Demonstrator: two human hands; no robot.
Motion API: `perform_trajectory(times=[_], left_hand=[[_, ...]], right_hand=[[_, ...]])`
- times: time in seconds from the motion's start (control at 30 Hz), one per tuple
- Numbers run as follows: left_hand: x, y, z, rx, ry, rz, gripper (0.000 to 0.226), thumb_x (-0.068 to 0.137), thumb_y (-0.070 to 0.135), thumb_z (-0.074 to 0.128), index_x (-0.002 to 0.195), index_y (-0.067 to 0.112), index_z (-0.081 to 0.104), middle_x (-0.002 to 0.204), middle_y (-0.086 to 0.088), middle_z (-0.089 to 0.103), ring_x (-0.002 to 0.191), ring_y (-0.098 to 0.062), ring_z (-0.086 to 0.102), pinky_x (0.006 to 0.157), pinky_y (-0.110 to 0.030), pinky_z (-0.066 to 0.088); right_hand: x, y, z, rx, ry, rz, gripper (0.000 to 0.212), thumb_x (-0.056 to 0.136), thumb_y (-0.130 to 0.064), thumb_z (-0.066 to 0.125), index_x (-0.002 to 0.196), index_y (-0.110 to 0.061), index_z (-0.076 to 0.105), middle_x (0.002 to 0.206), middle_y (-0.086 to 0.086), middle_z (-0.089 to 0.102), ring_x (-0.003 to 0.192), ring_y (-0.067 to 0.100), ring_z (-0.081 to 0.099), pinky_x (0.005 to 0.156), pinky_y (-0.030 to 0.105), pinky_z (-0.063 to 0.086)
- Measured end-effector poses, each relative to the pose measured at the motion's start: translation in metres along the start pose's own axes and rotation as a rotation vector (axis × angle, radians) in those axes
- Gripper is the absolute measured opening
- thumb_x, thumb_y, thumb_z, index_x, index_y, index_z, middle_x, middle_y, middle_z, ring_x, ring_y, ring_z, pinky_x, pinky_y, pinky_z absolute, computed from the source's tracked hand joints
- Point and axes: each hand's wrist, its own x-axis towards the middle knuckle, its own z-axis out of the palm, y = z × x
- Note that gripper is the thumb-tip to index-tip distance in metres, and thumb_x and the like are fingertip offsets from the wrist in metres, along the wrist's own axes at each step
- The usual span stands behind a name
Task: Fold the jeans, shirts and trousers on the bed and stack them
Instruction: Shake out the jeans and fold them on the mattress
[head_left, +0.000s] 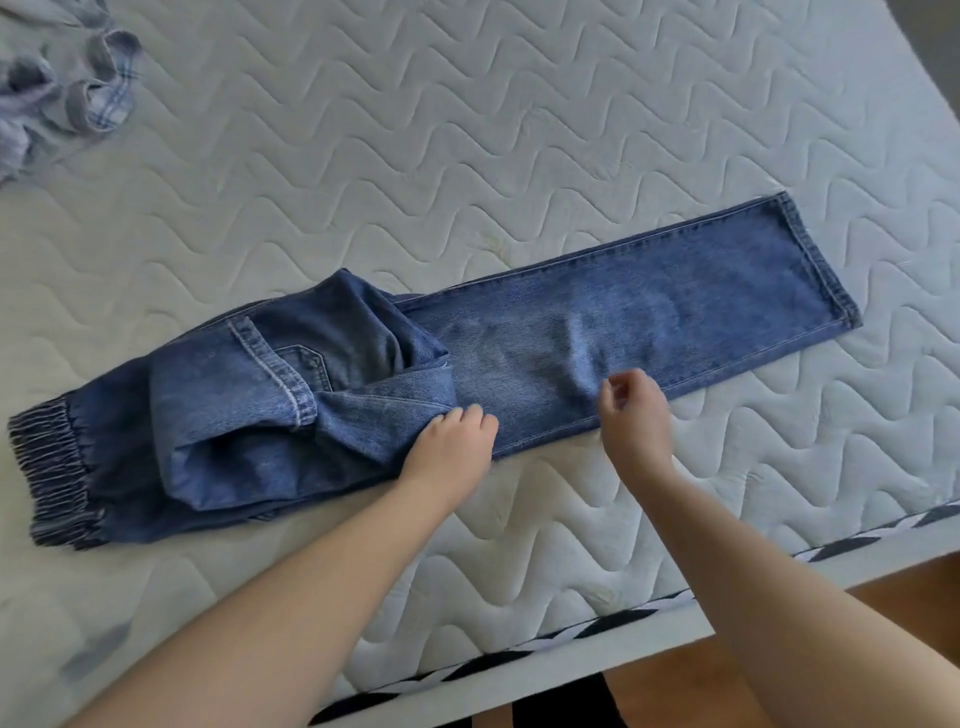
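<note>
Blue denim jeans (597, 332) lie lengthwise near the mattress (467, 130) front edge, legs stacked flat to the right, elastic waistband at left, seat bunched over itself. The left hand (449, 441) grips the bunched fold at mid-length. The right hand (634, 415), fingers loosely curled and holding nothing, hovers over the leg's near edge.

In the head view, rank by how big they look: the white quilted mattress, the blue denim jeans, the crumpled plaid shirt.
1. White quilted mattress
2. Blue denim jeans
3. Crumpled plaid shirt, partly cut off by the frame edge, so its full size is unsure.
</note>
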Motion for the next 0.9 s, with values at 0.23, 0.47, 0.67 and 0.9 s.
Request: perform_trajectory(times=[0.23,0.47,0.67,0.9], left_hand=[[0.047,-0.006,-0.004,0.114,0.076,-0.105,0.052,0.1,0.022,0.031,0.15,0.01,0.028,0.156,-0.014,0.03,0.145,-0.03,0.026,0.121,-0.045,0.012],[0.09,-0.038,0.013,0.061,-0.046,-0.33,0.073,0.094,0.064,0.005,0.153,0.028,-0.017,0.162,-0.011,-0.017,0.15,-0.034,-0.006,0.121,-0.048,-0.002],[0.118,-0.047,0.008,0.002,-0.149,-0.388,0.08,0.078,0.078,-0.01,0.141,0.037,-0.039,0.155,-0.012,-0.035,0.146,-0.037,-0.022,0.116,-0.054,-0.01],[0.123,-0.047,0.0,-0.043,-0.269,-0.398,0.083,0.069,0.082,-0.013,0.131,0.039,-0.048,0.141,-0.007,-0.055,0.143,-0.035,-0.031,0.115,-0.056,-0.013]], right_hand=[[0.038,-0.04,0.038,-0.31,-0.243,-0.543,0.051,0.106,-0.029,0.032,0.155,-0.018,0.024,0.163,-0.001,0.018,0.151,0.018,0.01,0.121,0.034,0.006],[0.092,-0.013,0.048,-0.563,-0.305,-0.623,0.077,0.094,-0.071,0.023,0.157,-0.034,-0.002,0.165,-0.005,-0.007,0.152,0.015,-0.006,0.123,0.039,-0.005],[0.149,0.027,0.01,-0.561,-0.253,-0.497,0.085,0.083,-0.087,0.012,0.154,-0.043,-0.005,0.165,-0.004,-0.006,0.152,0.017,-0.003,0.122,0.044,-0.003],[0.2,0.078,-0.043,-0.57,-0.22,-0.358,0.086,0.082,-0.087,0.007,0.154,-0.042,-0.006,0.165,-0.004,-0.007,0.151,0.014,-0.006,0.123,0.041,-0.003]])
